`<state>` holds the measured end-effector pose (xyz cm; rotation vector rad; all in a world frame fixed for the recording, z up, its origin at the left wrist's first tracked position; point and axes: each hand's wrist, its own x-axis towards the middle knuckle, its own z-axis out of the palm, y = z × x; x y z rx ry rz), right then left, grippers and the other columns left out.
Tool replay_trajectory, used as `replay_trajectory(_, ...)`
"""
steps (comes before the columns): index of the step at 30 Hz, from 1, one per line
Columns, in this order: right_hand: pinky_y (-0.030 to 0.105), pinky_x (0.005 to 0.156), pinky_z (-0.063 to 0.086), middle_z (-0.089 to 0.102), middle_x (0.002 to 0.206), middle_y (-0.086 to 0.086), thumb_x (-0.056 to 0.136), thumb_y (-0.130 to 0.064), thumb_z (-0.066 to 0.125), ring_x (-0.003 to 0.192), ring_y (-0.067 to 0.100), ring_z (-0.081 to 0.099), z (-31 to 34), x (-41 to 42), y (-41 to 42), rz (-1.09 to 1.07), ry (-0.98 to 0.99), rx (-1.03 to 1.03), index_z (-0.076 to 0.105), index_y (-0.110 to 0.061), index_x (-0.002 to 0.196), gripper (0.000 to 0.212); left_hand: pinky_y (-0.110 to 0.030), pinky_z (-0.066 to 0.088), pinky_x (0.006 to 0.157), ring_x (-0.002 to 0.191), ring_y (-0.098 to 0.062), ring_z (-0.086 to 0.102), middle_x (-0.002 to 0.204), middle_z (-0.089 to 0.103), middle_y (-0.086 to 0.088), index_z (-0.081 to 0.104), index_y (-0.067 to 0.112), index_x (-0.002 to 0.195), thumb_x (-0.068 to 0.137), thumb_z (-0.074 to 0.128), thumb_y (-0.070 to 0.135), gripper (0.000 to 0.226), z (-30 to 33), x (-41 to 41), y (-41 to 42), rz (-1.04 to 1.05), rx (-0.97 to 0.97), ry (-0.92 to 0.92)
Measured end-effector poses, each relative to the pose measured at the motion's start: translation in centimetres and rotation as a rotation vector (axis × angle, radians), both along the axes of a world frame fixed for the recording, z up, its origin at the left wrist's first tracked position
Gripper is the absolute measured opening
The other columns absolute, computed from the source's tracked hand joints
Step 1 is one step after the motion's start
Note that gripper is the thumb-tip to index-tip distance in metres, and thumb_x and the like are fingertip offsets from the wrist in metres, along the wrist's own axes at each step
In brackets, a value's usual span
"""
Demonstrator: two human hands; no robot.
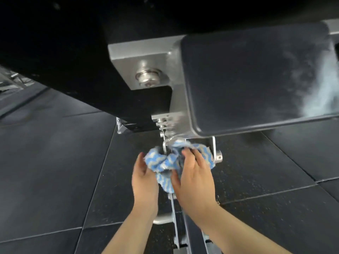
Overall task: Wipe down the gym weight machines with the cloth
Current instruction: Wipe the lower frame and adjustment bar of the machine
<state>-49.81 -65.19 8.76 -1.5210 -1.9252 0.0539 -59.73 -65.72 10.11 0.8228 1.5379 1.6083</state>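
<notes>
Cloth bunched between both hands — left, right.

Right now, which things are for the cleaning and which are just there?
For the job: cloth, left hand, right hand, machine bracket, black pad.
Just there: floor mats.

Dim overall. Top of frame nearly black, detail lost there. Soft overhead light catches silver bracket and bolt, bright sheen. Pale hazy glare smears right side of black pad. Floor tiles evenly lit, faint speckle visible. Motion blur around cloth and both hands. Wide-angle bending at edges; far left background soft.
</notes>
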Motion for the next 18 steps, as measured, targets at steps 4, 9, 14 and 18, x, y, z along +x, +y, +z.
replay_trajectory(4,0.038,0.094,0.048,0.069,0.095,0.001,0.065,-0.052,0.067,0.091,0.024,0.065,0.0,-0.2,1.6,-0.038,-0.325,0.021,0.066,-0.01,0.104,0.057,-0.006,0.047,0.062,0.077,0.0,0.063,0.095,0.068,0.006,0.059,0.025,0.104,0.097,0.038,0.006,0.029,0.2,0.9,1.1,-0.222,-0.011,0.018)
replay_trajectory(9,0.031,0.072,0.038,0.063,0.106,0.001,0.078,-0.066,0.055,0.099,0.024,0.061,4.9,0.3,4.8,0.163,-0.647,-0.295,0.052,-0.016,0.114,0.061,-0.019,0.052,0.056,0.066,-0.007,0.067,0.093,0.067,-0.008,0.059,0.011,0.107,0.099,0.022,0.01,0.037,-0.4,0.1,3.1,-0.328,-0.117,-0.069)
replay_trajectory(14,0.021,0.047,0.038,0.059,0.06,-0.001,0.055,-0.056,0.082,0.052,0.018,0.057,2.0,0.6,5.1,0.128,-0.684,0.019,0.061,-0.014,0.072,0.05,-0.035,0.049,0.088,0.092,-0.017,0.062,0.098,0.066,-0.007,0.059,0.011,0.106,0.1,0.028,0.018,0.032,-1.9,0.0,2.4,-0.299,-0.112,0.04)
replay_trajectory(18,0.031,0.068,0.049,0.067,0.076,0.002,0.072,-0.03,0.051,0.068,0.022,0.06,-1.8,1.0,4.3,0.13,-0.355,0.403,0.066,-0.009,0.089,0.031,-0.011,0.043,0.059,0.061,0.0,0.052,0.067,0.055,0.007,0.058,0.015,0.087,0.101,0.031,0.011,0.03,-1.9,0.6,1.1,-0.186,-0.013,0.068)
